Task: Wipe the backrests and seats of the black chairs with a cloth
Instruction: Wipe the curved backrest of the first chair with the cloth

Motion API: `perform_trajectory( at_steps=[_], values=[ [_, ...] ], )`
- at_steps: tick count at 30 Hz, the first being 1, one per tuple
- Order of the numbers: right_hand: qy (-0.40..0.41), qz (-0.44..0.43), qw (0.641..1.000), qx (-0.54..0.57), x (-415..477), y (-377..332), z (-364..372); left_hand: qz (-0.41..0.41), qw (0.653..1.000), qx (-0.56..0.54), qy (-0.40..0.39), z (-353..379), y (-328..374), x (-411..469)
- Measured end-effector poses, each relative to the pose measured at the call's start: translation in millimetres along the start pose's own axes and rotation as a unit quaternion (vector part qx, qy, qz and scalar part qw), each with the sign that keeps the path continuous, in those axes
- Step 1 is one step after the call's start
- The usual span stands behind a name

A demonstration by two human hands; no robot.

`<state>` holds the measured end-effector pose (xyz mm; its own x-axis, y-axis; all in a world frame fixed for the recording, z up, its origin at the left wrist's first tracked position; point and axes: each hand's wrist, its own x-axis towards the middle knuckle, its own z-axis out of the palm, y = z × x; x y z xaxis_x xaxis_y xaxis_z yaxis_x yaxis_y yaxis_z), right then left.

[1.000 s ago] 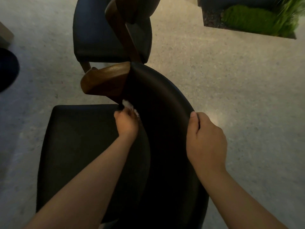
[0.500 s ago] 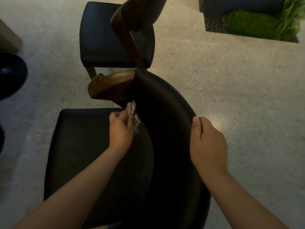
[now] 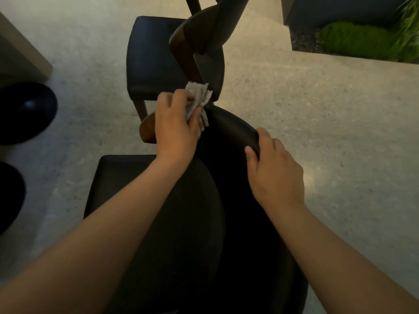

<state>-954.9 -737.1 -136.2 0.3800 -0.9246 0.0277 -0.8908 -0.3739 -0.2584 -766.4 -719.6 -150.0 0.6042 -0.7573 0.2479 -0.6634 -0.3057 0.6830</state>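
I stand behind a black chair whose curved backrest [image 3: 233, 132] arcs below me, with its seat [image 3: 127, 191] to the left. My left hand [image 3: 174, 125] grips a crumpled grey cloth [image 3: 199, 98] at the far end of the backrest, over the wooden armrest tip [image 3: 147, 128]. Gripping the backrest's top edge further right is my right hand [image 3: 274, 175], thumb on the inner side. A second black chair [image 3: 154, 60] with a wooden-framed backrest [image 3: 204, 35] stands just beyond.
Pale speckled floor [image 3: 306, 105] surrounds the chairs. A dark planter box with green moss [image 3: 353, 39] sits at the upper right. Dark round shapes [image 3: 25, 112] lie at the left edge, and a beige block [image 3: 18, 57] stands at the upper left.
My left hand has moved with the cloth up from the inner face of the backrest to its far end. The view has tilted forward, showing more of the second chair.
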Motion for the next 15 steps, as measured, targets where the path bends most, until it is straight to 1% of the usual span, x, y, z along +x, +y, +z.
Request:
perform_trajectory(
  at_steps=[2,3,6,7,8,9,11,12,13,15],
  values=[
    [0.007,0.0,1.0,-0.002,-2,1,1,0.029,0.999,0.037,-0.024,12,-6,4],
    [0.009,-0.002,1.0,0.001,-2,1,1,0.038,0.998,0.038,-0.028,16,-9,3],
    [0.01,-0.002,1.0,0.001,-1,2,3,0.041,0.999,0.005,-0.028,22,-25,-8],
    [0.008,0.0,1.0,-0.001,-1,1,3,0.02,0.999,0.0,-0.042,23,-37,-16],
    [0.008,0.001,1.0,-0.005,-1,1,4,-0.024,0.998,0.005,-0.06,24,-54,-26],
    [0.008,0.002,1.0,-0.006,-1,1,4,-0.097,0.992,0.017,-0.082,22,-75,-37],
    [0.011,0.003,1.0,-0.008,-2,0,4,-0.267,0.956,0.022,-0.116,13,-113,-64],
    [0.011,0.004,1.0,-0.011,-2,-1,4,-0.307,0.944,0.018,-0.121,6,-126,-74],
    [0.011,0.005,1.0,-0.015,-2,-1,4,-0.303,0.945,0.016,-0.119,1,-133,-81],
    [0.009,0.005,1.0,-0.021,-1,-2,5,-0.228,0.968,-0.005,-0.101,-6,-128,-84]
  ],
)
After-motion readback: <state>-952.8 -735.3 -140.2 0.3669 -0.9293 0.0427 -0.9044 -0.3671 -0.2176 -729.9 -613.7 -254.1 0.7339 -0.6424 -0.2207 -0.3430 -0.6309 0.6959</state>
